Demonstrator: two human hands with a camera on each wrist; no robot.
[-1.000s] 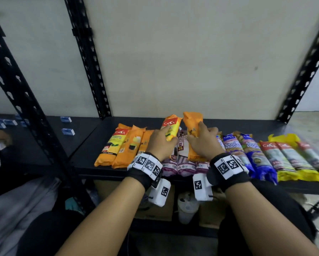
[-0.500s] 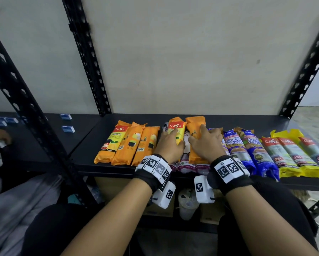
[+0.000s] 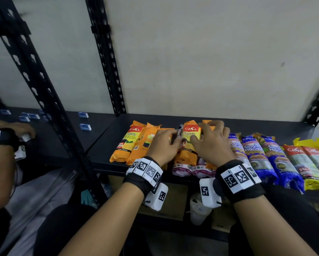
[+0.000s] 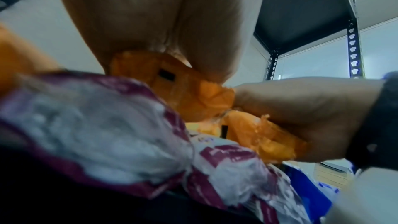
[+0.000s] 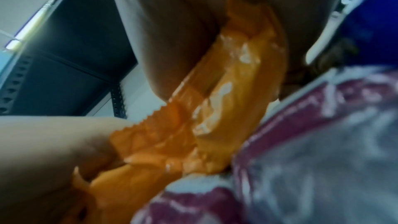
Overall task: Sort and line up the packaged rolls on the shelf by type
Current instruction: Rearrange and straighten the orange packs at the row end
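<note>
Black metal shelf, matte, on perforated black uprights against a pale wall. Along its front edge, a row of glossy crinkled plastic packs. Toward the right end, yellow CASA rolls printed "25L", then blue rolls reading "Singlet Handle". In the middle, white-and-maroon rolls poking over the front edge, print unreadable. Toward the left end, orange CASA rolls, "Degradable Garbage Bag" only partly legible. On top of the middle heap, two more orange packs. Left hand: grip curled over the labelled orange pack. Right hand: grip curled round the plain orange pack, sawtooth seal visible in the wrist view. Small blue boxes near the neighbouring shelf's back edge.
</note>
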